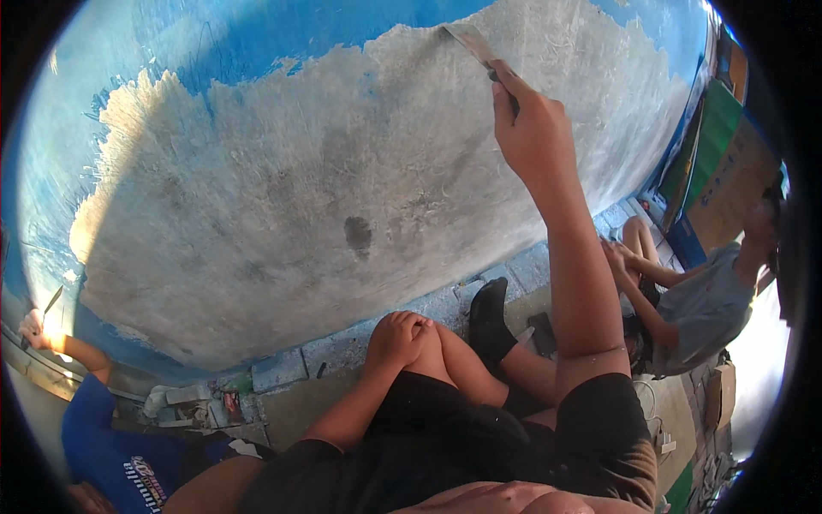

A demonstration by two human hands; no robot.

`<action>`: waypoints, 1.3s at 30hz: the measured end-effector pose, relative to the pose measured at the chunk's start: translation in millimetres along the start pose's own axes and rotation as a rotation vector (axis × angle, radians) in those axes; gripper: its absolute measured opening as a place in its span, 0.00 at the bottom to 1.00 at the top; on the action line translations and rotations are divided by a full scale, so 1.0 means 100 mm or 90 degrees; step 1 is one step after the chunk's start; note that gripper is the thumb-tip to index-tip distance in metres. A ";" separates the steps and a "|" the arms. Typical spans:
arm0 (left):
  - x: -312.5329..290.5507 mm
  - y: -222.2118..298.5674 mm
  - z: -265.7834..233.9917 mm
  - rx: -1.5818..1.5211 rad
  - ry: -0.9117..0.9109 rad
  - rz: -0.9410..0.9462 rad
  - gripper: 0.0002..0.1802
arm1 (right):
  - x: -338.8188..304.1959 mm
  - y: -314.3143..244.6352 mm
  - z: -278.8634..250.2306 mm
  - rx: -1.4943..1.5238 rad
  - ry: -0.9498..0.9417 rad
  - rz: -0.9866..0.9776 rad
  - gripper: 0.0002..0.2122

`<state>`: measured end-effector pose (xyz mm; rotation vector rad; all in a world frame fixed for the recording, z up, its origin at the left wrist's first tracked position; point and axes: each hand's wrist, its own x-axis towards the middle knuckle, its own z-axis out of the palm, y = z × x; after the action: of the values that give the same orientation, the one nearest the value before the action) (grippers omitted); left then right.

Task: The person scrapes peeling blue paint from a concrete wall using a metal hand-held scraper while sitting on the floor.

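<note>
My right hand [538,128] is raised to the wall, closed round the handle of a putty knife [469,43]. Its wide flat blade meets the wall at the ragged lower edge of the blue paint [342,26]. Below that edge spreads a large bare grey patch of wall [282,197], with darker stains in its middle. My left hand [399,340] lies over my bent knee, holding nothing, its fingers laid across the kneecap.
At the far left a person in a blue shirt [94,428] holds a thin-bladed tool [53,300] against the wall. Another person in a grey shirt [706,300] sits at the right. Rubble [193,403] lies along the wall's foot; boards [715,146] lean at the right.
</note>
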<state>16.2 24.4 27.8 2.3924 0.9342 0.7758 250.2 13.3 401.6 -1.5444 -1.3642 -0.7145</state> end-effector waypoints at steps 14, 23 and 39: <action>-0.03 0.06 -0.01 -0.002 0.022 0.026 0.17 | 0.00 0.00 -0.02 -0.022 0.030 -0.044 0.16; -0.01 0.10 -0.03 0.004 -0.002 0.000 0.18 | -0.02 -0.02 -0.09 -0.031 0.017 -0.041 0.15; -0.10 -0.05 -0.01 -0.019 0.008 0.006 0.16 | -0.02 0.01 -0.04 -0.005 0.015 -0.019 0.15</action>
<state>6.8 21.2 22.5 2.3713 0.9100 0.8032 251.6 8.9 400.9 -1.5198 -1.3704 -0.7547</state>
